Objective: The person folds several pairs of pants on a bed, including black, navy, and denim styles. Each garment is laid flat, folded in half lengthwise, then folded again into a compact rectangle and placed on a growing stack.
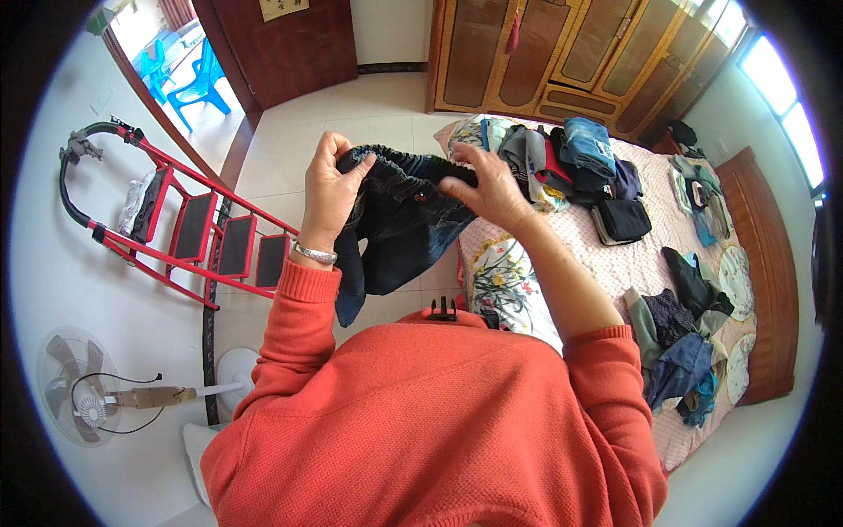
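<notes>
A pair of dark denim trousers with a gathered elastic waistband hangs in front of me, legs down. My left hand grips one end of the waistband, thumb on the near side. At the other end, my right hand has the waistband between its thumb and spread fingers; part of that hold is hidden. A small red mark shows on the denim near the waistband.
On my right is a bed bearing folded clothes, a black folded garment and loose clothes. A red stepladder and a standing fan are at left. A wooden wardrobe stands ahead.
</notes>
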Demonstrator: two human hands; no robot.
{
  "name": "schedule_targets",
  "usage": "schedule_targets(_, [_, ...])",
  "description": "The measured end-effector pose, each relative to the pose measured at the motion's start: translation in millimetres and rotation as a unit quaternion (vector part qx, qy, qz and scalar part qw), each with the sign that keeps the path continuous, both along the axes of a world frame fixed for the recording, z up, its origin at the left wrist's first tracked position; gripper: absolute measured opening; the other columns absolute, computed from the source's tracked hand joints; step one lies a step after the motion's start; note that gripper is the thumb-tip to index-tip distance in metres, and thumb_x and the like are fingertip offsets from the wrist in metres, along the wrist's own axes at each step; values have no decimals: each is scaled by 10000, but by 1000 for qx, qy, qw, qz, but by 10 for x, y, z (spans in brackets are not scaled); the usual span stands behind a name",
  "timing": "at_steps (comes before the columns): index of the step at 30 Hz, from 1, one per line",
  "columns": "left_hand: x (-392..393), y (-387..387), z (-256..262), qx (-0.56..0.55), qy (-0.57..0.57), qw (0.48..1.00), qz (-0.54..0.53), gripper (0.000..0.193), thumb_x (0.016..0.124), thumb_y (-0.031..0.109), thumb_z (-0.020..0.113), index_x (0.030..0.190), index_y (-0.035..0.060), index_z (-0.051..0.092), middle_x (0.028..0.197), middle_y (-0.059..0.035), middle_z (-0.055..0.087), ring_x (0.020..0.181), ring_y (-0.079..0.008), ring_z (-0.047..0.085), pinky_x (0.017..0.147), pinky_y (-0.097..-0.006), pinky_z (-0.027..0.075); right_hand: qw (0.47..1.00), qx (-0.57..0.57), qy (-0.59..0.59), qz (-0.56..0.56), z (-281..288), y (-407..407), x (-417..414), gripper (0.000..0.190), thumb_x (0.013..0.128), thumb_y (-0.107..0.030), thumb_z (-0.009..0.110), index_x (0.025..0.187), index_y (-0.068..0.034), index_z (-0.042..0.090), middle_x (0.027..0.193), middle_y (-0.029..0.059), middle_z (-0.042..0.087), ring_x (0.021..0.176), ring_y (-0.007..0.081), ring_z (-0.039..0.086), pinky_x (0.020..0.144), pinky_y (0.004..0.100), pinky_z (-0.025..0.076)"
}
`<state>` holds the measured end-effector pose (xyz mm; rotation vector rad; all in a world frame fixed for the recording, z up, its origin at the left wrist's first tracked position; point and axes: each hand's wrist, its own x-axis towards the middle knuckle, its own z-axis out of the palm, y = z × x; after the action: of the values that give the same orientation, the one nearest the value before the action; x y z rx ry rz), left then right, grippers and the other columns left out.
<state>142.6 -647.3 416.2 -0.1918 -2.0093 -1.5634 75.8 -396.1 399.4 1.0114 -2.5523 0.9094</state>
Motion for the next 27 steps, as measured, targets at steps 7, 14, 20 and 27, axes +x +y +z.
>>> schedule_targets(7, [3, -155, -88, -12, -2, 1000, 5, 307, 812, 28, 743, 847, 65, 440, 769, 35, 444, 720, -78, 427, 670, -221, 428, 993, 50, -102, -26, -202, -496, 215, 623, 841, -314, 672, 1363, -112, 398, 1122, 207, 608, 1031, 398, 592, 891, 471, 466])
schedule_targets(14, [70, -558, -333, 34, -34, 998, 29, 329, 774, 13, 762, 835, 68, 444, 780, 43, 413, 728, -71, 413, 674, -215, 405, 996, 16, -63, -67, -512, -865, 380, 473, 844, -228, 626, 1259, -100, 439, 1139, 191, 591, 1009, 392, 606, 820, 468, 507])
schedule_targets(20, [99, -824, -550, -17, -82, 996, 19, 310, 784, 37, 759, 850, 72, 459, 804, 45, 414, 755, -83, 417, 702, -217, 399, 965, 33, -255, -60, -839, -1142, 366, 540, 765, -306, 724, 1191, -79, 482, 964, 230, 649, 978, 414, 616, 816, 460, 498])
schedule_targets(27, [-251, -1351, -996, -40, -98, 994, 41, 252, 833, 77, 734, 889, 61, 489, 811, 43, 434, 758, -82, 422, 706, -221, 402, 899, -76, -420, 100, -842, -1409, 428, 485, 753, -271, 723, 1128, -3, 574, 988, 204, 653, 941, 302, 627, 845, 380, 486])
